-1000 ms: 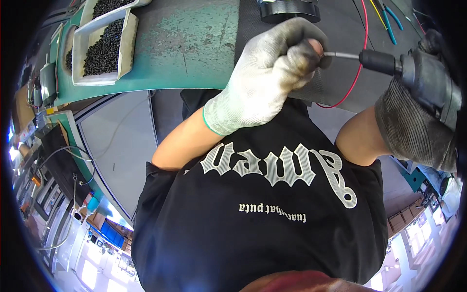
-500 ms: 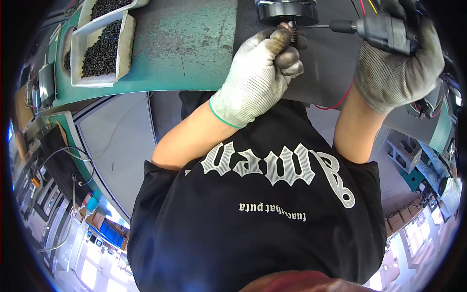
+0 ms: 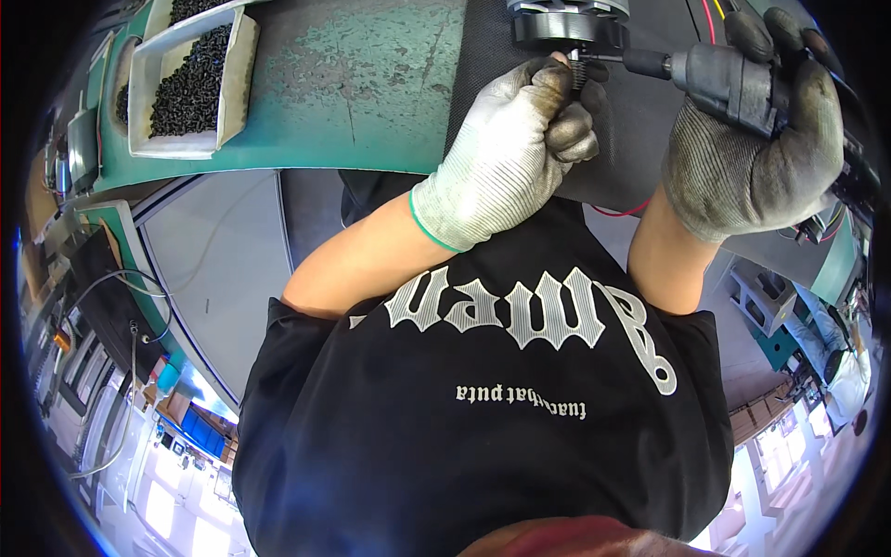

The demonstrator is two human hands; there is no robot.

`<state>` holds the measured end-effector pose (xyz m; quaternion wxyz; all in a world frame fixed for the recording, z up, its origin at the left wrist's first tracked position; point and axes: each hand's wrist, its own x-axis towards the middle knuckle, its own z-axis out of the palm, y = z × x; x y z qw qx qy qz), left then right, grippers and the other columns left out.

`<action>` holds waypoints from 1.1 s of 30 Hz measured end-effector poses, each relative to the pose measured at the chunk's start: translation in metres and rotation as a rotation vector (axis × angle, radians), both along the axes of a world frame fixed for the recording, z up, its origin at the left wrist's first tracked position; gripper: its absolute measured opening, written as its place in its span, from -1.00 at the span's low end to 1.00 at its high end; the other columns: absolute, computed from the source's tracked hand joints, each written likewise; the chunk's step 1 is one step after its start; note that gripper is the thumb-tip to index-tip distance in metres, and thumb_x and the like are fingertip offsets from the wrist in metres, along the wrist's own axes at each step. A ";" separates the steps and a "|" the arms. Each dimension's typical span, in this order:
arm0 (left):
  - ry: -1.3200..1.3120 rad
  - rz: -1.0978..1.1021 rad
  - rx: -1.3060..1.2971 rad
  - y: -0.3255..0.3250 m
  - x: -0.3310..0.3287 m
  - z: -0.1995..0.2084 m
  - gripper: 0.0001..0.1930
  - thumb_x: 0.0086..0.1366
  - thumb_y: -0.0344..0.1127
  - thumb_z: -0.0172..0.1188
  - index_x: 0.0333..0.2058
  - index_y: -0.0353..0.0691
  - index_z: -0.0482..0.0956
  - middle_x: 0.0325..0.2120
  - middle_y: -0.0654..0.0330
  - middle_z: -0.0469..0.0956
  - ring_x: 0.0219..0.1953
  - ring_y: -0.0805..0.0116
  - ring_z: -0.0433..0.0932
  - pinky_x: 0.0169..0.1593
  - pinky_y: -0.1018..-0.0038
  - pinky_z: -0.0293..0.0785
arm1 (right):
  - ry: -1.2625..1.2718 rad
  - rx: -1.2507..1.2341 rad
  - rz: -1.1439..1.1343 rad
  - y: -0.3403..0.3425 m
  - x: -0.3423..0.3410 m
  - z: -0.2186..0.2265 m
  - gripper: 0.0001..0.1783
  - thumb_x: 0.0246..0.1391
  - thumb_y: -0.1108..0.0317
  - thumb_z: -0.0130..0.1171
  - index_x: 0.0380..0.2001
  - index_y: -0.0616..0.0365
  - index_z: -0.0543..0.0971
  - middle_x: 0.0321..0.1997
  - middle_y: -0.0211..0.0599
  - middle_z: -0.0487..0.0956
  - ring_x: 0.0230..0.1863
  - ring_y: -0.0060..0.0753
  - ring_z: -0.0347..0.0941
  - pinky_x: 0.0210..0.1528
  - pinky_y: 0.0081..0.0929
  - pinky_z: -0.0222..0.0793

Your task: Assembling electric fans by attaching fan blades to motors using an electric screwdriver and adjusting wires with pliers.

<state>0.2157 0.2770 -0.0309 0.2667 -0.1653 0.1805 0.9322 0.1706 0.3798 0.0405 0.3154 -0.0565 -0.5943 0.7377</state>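
A round metal part with a thick black rim (image 3: 568,30) is at the top of the view, cut off by the edge. Out of its near side comes a short threaded shaft (image 3: 579,72). My left hand (image 3: 506,153), in a white knit glove with dirty fingertips, is closed around this shaft, partly hiding it. My right hand (image 3: 747,172), gloved too, grips a dark power screwdriver (image 3: 729,84) held sideways. Its thin bit points left and meets the shaft close to the rim; whether it is seated in anything cannot be made out.
White bins (image 3: 237,84) of small black screw-like pieces stand at the left on the worn green bench (image 3: 362,93). A dark mat (image 3: 640,139) lies under the work. Red and yellow wires (image 3: 710,19) run behind the screwdriver. At far right is another person (image 3: 845,371).
The round part and my left hand have shifted slightly to the right and nearer to me. The gap between the screwdriver's bit and the shaft has closed.
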 end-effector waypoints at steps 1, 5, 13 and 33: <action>-0.005 0.002 0.000 0.001 0.000 -0.001 -0.76 0.47 -0.24 -0.10 -0.23 -0.33 0.37 -0.49 0.26 0.39 -0.61 0.61 0.18 -0.45 0.59 0.19 | -0.028 -0.013 -0.014 -0.002 0.000 0.001 -0.72 0.20 0.32 0.08 -0.10 0.25 0.44 -0.24 -0.24 0.49 -0.30 -0.47 0.43 -0.26 -0.58 0.43; 0.089 -0.001 -0.156 0.003 0.000 -0.006 -0.78 0.46 -0.26 -0.11 -0.25 -0.33 0.37 -0.48 0.24 0.41 -0.63 0.62 0.19 -0.49 0.59 0.18 | -0.131 -0.062 -0.066 -0.009 0.001 0.005 -0.73 0.19 0.32 0.08 -0.10 0.25 0.44 -0.27 -0.24 0.50 -0.32 -0.46 0.43 -0.28 -0.57 0.44; 0.243 -0.009 -0.273 0.006 -0.001 -0.007 -0.75 0.45 -0.26 -0.08 -0.32 -0.36 0.38 -0.49 0.25 0.35 -0.67 0.57 0.16 -0.54 0.57 0.15 | 0.138 -0.093 0.207 0.007 0.003 0.003 -0.79 0.10 0.40 0.15 -0.18 0.18 0.49 -0.40 -0.22 0.52 -0.41 -0.37 0.45 -0.39 -0.48 0.43; 1.060 0.049 -1.853 -0.119 -0.009 0.042 -0.83 0.16 -0.22 0.16 -0.43 -0.20 0.50 -0.51 0.02 0.48 -0.36 0.01 0.54 -0.33 0.19 0.47 | -0.419 1.532 -0.238 0.209 -0.042 -0.057 -0.22 0.12 -0.10 0.13 0.28 0.14 0.24 0.33 0.15 0.19 0.36 0.09 0.06 0.35 -0.14 -0.01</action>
